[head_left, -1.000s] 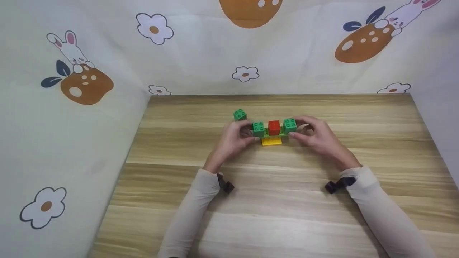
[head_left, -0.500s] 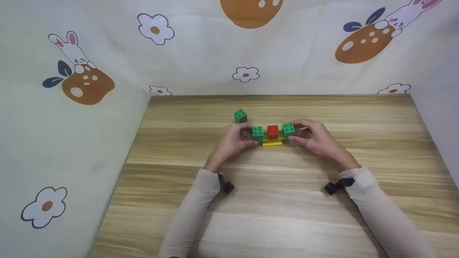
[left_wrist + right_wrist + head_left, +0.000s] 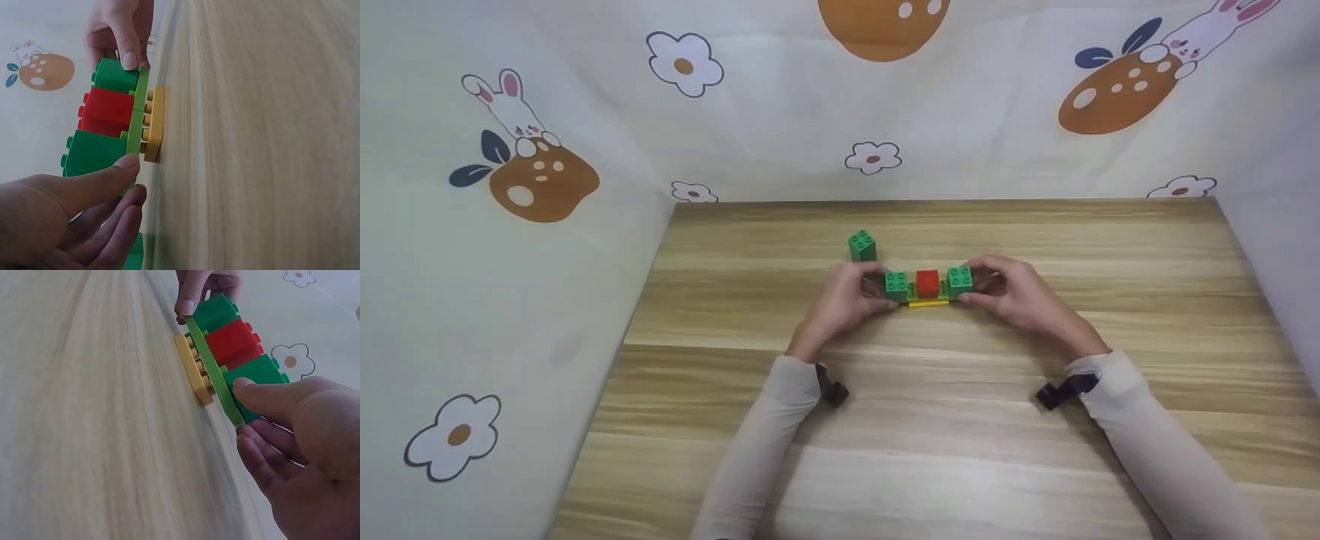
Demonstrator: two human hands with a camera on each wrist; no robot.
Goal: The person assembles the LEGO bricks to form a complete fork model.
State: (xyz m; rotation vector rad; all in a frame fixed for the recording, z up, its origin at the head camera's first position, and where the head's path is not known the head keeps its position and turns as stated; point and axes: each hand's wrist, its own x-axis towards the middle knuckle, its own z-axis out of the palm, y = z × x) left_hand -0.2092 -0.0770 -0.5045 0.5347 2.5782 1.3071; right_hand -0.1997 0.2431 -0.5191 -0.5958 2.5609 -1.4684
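Note:
My left hand [image 3: 849, 294] and right hand [image 3: 1014, 291] grip the two ends of a light green strip [image 3: 135, 126] between thumb and fingers. The strip looks made of two thin building plates set end to end. Three blocks stand on it: a green brick [image 3: 895, 285] at my left hand, a red brick [image 3: 928, 283] in the middle and another green brick [image 3: 960, 281] at my right hand. Under the strip a yellow plate [image 3: 194, 370] lies on the table, studs up. In both wrist views the strip's underside is right at those studs.
A taller green block [image 3: 862, 246] stands on the wooden table [image 3: 930, 420] just behind my left hand. Pale cloth walls [image 3: 780, 97] with printed rabbits, oranges and flowers rise at the back and sides. Each wrist wears a black camera mount.
Both hands have brought the strip with its bricks slightly toward me and lower, so it now covers most of the yellow plate in the head view. The taller green block has stayed put.

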